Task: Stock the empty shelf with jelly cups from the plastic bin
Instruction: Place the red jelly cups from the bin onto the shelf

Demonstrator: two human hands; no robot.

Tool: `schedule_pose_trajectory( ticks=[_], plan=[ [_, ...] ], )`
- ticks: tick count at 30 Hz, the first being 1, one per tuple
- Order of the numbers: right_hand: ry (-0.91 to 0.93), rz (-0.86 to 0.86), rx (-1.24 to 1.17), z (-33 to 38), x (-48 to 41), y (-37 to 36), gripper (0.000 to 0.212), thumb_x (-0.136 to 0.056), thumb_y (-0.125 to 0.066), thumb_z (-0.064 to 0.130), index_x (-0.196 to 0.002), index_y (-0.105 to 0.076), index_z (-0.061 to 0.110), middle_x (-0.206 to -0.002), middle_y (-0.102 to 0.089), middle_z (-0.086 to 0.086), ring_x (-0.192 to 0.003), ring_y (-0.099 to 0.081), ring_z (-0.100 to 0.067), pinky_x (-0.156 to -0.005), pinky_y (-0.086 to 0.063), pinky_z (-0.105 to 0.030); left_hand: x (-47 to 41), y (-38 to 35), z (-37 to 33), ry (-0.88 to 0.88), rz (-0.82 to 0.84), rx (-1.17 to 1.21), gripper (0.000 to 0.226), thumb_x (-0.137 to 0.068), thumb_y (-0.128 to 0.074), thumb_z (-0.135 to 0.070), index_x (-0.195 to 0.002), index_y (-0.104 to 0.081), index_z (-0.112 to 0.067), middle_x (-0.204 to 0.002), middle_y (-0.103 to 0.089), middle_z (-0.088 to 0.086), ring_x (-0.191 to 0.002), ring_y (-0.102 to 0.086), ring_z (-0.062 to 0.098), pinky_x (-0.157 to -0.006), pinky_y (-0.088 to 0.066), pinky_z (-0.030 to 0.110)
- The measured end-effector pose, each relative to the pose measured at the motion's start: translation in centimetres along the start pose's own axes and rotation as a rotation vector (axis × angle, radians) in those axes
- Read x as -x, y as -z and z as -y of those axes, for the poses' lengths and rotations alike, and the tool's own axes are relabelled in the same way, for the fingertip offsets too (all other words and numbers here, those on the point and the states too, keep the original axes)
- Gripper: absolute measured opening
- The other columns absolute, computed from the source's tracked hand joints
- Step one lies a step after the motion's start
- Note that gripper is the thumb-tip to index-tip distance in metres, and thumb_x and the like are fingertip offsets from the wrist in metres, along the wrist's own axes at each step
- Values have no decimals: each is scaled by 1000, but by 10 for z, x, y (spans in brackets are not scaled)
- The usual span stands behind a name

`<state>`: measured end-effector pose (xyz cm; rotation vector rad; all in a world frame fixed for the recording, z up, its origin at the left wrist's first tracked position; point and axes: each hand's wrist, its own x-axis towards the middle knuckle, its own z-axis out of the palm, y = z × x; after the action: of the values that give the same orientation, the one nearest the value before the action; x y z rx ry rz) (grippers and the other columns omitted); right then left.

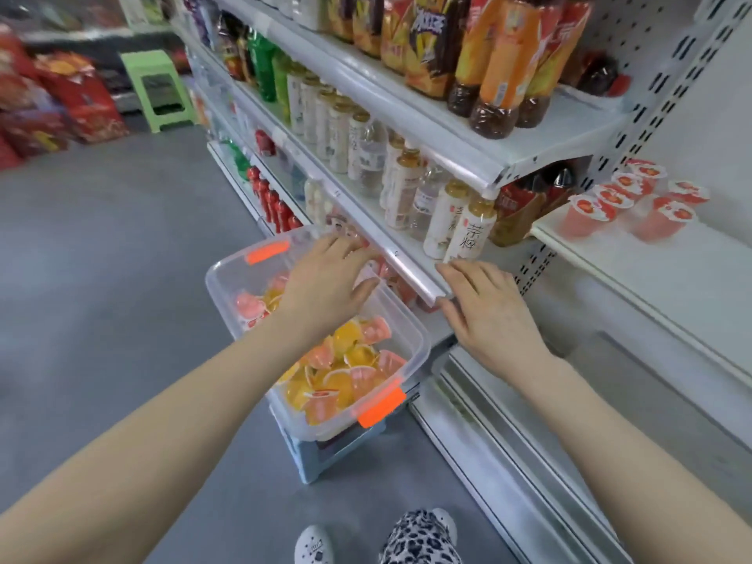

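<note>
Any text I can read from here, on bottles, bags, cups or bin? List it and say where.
"芋": upper of two vertical characters on the nearest white bottle; the lower one is unclear.
Chip bags: large characters, too blurred to read.
Orange-label bottles: print too blurred.
Shelved jelly cups, plastic bin: no legible text.

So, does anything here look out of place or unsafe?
The plastic bin sits on a smaller blue stool and overhangs it, so it may tip. On the upper shelf, one dark bottle seems to lie on its side.
</note>
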<state>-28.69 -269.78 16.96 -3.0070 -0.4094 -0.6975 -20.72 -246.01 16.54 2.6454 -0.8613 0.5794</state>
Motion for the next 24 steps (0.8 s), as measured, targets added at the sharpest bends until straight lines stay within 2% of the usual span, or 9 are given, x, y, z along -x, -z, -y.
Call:
schedule_pose_trajectory(
  ticks=[6, 10, 12, 14, 16, 18, 19, 20, 24],
  plan=[
    [104, 274, -152, 55, 1, -71, 45, -87, -49, 30, -126, -59, 9, -118, -63, -8, -106, -59, -31, -89, -51, -41, 85, -25, 57, 281, 237, 24, 32, -89, -64, -33, -116, -68, -16, -112, -65, 8, -108, -56, 33, -92, -46, 42],
    [156, 520, -110, 61, -18, -114, 57, -68, -75, 10, -124, -61, 6, -115, -66, -10, -103, -62, -34, -84, -53, -40, 118, -48, 75, 419, 372, 41, 34, -91, -63, -34, -122, -66, -19, -118, -63, 5, -114, -53, 31, -94, -48, 41],
    [188, 644, -55, 64, -32, -129, 58, -74, -68, 4, -131, -56, 4, -125, -61, -12, -114, -55, -35, -95, -47, -43, 128, -59, 81, 442, 397, 18, 30, -89, -65, -31, -116, -69, -17, -111, -66, 5, -111, -54, 30, -93, -50, 43],
    [253, 717, 50, 66, -46, -146, 51, -83, -58, 8, -134, -52, 7, -129, -57, -10, -119, -49, -31, -102, -40, -40, 134, -67, 83, 446, 383, -6, 26, -84, -71, -27, -108, -73, -17, -103, -70, 3, -104, -56, 29, -88, -53, 41],
    [278, 765, 193, 69, -55, -162, 44, -80, -64, 15, -124, -60, 8, -118, -63, -10, -111, -54, -30, -96, -40, -38, 135, -72, 83, 433, 345, -18, 24, -81, -74, -25, -103, -74, -18, -99, -71, 1, -99, -58, 28, -86, -53, 37],
    [314, 763, 280, 70, -57, -178, 45, -53, -86, 19, -95, -71, 8, -87, -69, -11, -85, -62, -30, -80, -48, -36, 136, -75, 83, 409, 313, -33, 22, -79, -75, -24, -100, -75, -19, -97, -70, 0, -97, -59, 26, -85, -51, 35],
    [315, 754, 303, 70, -57, -183, 47, -43, -89, 18, -85, -71, 9, -76, -68, -10, -77, -62, -29, -74, -49, -35, 137, -76, 84, 404, 296, -37, 21, -79, -74, -23, -100, -75, -20, -96, -70, -1, -96, -59, 25, -85, -50, 34],
    [303, 778, 325, 71, -58, -185, 47, -44, -89, 18, -86, -71, 10, -76, -69, -9, -77, -63, -28, -74, -49, -35, 137, -77, 84, 406, 286, -33, 20, -80, -73, -23, -100, -75, -21, -97, -70, -1, -97, -59, 25, -85, -50, 35],
    [346, 818, 349, 68, -60, -187, 68, -70, -78, 29, -129, -50, 10, -108, -68, -9, -105, -57, -29, -92, -40, -37, 138, -80, 84, 427, 290, -15, 21, -82, -70, -23, -103, -74, -21, -100, -70, -2, -101, -58, 26, -87, -50, 37]
  ],
)
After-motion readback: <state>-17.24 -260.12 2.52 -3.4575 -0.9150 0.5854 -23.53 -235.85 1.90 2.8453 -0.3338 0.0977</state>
